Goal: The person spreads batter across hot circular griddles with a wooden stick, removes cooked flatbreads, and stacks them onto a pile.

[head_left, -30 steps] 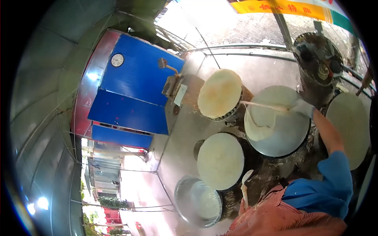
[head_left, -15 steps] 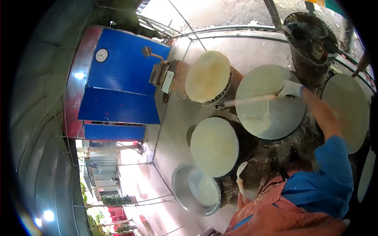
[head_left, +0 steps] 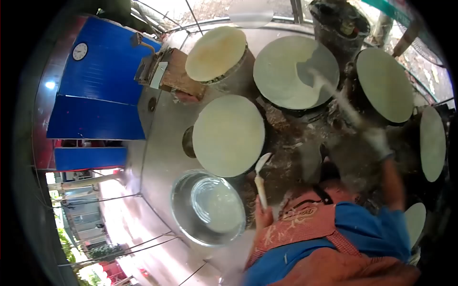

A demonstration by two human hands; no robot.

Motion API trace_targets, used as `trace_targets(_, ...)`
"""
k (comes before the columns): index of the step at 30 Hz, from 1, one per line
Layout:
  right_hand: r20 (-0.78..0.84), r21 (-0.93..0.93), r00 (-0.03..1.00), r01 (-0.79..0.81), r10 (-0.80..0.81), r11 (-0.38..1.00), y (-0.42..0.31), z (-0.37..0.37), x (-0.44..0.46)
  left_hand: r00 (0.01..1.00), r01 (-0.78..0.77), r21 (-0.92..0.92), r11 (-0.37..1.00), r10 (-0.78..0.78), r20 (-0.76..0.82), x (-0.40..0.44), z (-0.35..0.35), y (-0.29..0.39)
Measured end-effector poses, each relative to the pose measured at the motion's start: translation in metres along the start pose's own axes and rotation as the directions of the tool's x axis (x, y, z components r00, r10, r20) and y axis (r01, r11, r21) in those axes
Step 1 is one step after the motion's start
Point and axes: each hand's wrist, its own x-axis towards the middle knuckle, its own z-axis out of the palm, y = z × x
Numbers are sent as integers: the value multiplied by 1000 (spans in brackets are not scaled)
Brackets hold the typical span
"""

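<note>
My right hand (head_left: 377, 139), in a pale glove and blurred, grips a long flat wooden spreader (head_left: 344, 104). The blade end of the spreader lies over a large round griddle (head_left: 329, 66). A pale batter layer (head_left: 276, 71) covers most of that griddle, leaving a grey patch at its right. Low in the view, my left hand (head_left: 264, 216) is closed around the handle of a ladle (head_left: 260, 183), whose bowl is coated in white batter. Left of the ladle stands a wide metal basin (head_left: 179, 205) with pale batter inside.
Round griddles carry pale sheets: a near one (head_left: 229, 136), a browned one (head_left: 217, 52) at the back and another (head_left: 385, 86) at right. A blackened drum (head_left: 336, 38) stands behind. A wooden box (head_left: 183, 74) sits near blue panels (head_left: 105, 62).
My right hand and spreader have swung back toward my body and right. Batter covers more of the griddle's left and front. The whole view has shifted; my left hand still holds the ladle.
</note>
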Motion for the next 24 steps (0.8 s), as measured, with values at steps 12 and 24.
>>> trace_targets(12,-478,-241,865,-298,155,924,-36,160,-2,713,627,-779,-21,-388,585,-55,-98,16)
trace_targets(24,-435,-88,873,-285,221,954,-31,116,51,640,761,-645,-72,247,727,-36,-77,17)
